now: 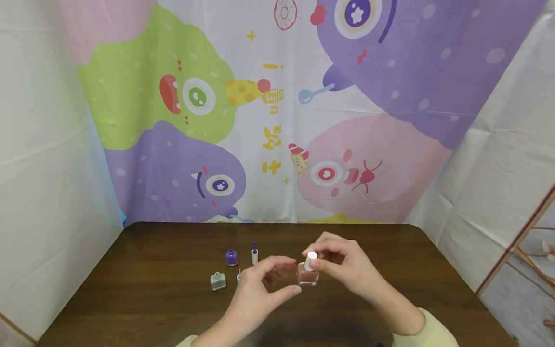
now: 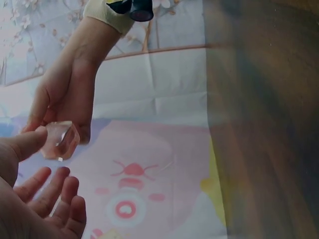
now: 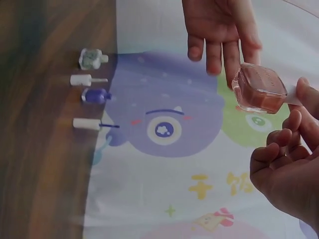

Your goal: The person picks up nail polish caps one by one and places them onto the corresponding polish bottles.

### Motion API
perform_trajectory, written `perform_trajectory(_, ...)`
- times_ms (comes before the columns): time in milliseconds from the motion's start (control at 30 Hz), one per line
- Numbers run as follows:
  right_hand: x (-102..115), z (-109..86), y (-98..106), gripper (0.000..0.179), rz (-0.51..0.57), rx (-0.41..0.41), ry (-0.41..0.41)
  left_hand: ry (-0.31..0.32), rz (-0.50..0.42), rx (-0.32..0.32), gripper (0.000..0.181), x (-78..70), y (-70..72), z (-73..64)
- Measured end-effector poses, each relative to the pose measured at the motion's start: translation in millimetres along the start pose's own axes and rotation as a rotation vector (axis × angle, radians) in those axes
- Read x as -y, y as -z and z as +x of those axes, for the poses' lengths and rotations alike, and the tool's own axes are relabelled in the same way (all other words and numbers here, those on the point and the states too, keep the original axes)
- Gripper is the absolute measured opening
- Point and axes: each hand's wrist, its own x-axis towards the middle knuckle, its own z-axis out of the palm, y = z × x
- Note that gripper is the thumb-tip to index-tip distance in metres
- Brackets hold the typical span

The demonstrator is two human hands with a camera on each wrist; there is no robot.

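My right hand pinches the white cap of a nail polish bottle and holds it above the table. The bottle is squarish clear glass with pinkish-red polish, its cap on top. My left hand is spread, thumb and fingers apart, close at the bottle's left side. In the right wrist view the left fingertips are just beyond the bottle's base, and the right thumb and finger pinch the cap. The left wrist view shows the bottle past the open left palm.
On the dark wooden table, left of the hands, stand an open purple polish bottle and an open silvery one. Two white brush caps stand brush-up beside them, one purple-tipped, the other partly hidden by my left hand. A cartoon-print curtain hangs behind.
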Motion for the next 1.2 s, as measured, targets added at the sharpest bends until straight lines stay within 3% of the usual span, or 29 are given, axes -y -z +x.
perform_trajectory(167, 3, 3.7, 11, 0.02, -0.039, -0.038, -0.022, -0.177, 0.013, -0.006, 0.045, 2.3, 12.6, 3.3)
perform_trajectory(333, 5, 5.4, 22, 0.021, -0.073, -0.071, -0.05, -0.269, 0.062, -0.017, 0.053, 2.9, 28.3, 6.2)
perform_trajectory(533, 2, 8.6, 34, 0.021, -0.089, -0.095, -0.052, -0.277, 0.16, -0.02, 0.061, 7.7, 47.0, 6.1)
perform_trajectory(767, -4, 13.4, 47, 0.017, -0.126, -0.142, -0.122, -0.293, 0.332, -0.045, 0.072, 22.5, 70.8, 5.4)
perform_trajectory(1033, -18, 20.7, 62, 0.02, -0.129, -0.193, -0.242, -0.214, 0.427, -0.112, 0.089, 43.9, 87.7, -0.7)
perform_trajectory(1200, -30, 25.0, 66, 0.025, -0.136, -0.204, -0.275, -0.182, 0.452, -0.129, 0.093, 63.0, 92.8, -4.7)
